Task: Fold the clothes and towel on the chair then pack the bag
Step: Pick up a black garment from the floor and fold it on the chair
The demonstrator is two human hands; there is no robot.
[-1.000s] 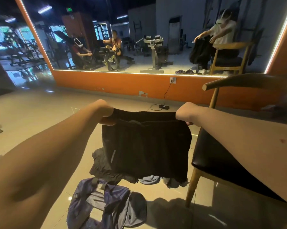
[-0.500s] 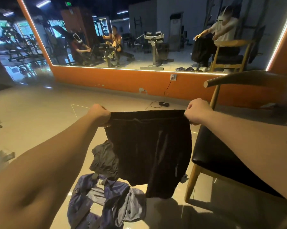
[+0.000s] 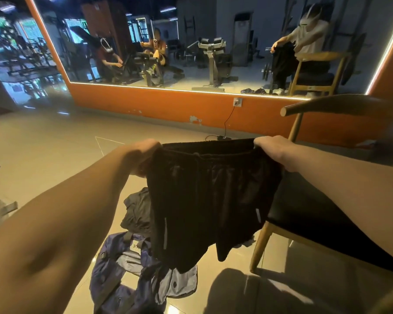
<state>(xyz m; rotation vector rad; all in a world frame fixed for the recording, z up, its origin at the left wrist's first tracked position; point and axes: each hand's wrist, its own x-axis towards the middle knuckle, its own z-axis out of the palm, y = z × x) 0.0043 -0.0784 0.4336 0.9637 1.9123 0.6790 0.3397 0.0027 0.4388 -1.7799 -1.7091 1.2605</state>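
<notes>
We stand on a tiled floor [image 3: 43, 150] facing an orange wall that carries a large mirror [image 3: 191, 53]. Below the mirror, a wall socket [image 3: 237, 102] feeds a black cable [image 3: 225, 130] that runs down to the floor. On our right stands the chair [image 3: 259, 248], with a wooden frame and a black seat. Our right forearm crosses above the seat and hides part of it. On the floor below our arms lies the bag [image 3: 123, 275], dark blue and slumped, with a white label. A dark garment [image 3: 136, 211] lies crumpled just beyond the bag. The hanging shorts hide the right part of both.

The shorts [image 3: 209, 200] are black and hang in the air in front of us, between the bag and the chair. The left hand [image 3: 145, 152] holds the left end of the waistband and the right hand [image 3: 272, 148] holds the right end. Each grip is closed on the fabric, fingers curled round it. The waistband is stretched roughly level between the hands, gathered, with a drawstring at its centre. Both legs hang down, each bearing a pale strip. The right edge overlaps the chair seat in view; we cannot tell whether they touch.
</notes>
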